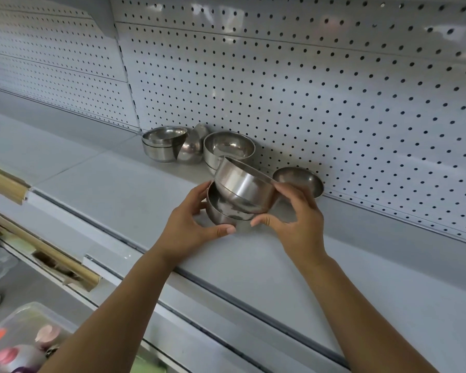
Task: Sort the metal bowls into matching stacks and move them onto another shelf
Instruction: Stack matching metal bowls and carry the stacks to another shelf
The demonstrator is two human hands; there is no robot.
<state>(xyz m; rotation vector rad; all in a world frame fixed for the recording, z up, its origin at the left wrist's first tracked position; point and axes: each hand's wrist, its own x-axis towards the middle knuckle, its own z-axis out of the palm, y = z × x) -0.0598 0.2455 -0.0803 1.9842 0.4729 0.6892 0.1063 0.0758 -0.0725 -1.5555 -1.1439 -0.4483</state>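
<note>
- The left hand (190, 224) reaches up and forward from a bare forearm, its palm turned toward the right. The fingers curl around the left side of the lower bowl (221, 211), and the thumb stretches out beneath it, its tip near the bowl's base.
- The lower bowl sits upright in that cupped hold, just above the grey shelf (135, 189); I cannot tell whether its base touches the shelf.
- The right hand (297, 219) comes in from the other side, wrist bent, fingers pinching the rim of the upper bowl (244, 187) at its right edge, with the thumb pointing left under it, almost meeting the left thumb.
- The upper bowl is tilted, its mouth facing away toward the pegboard (334, 90), and its rounded bottom rests inside the lower bowl.
- Just behind the right hand's fingers, a single bowl (300, 180) leans on its side against the pegboard.
- Beyond both hands, a wide bowl (229, 146) stands upright, partly hidden by the upper bowl.
- Further off to the left of the hands, a stack of two bowls (160, 145) stands, and a tipped bowl (191, 149) leans against it.
- Below the left forearm, a clear plastic bin (22, 343) holds blurred coloured items.
</note>
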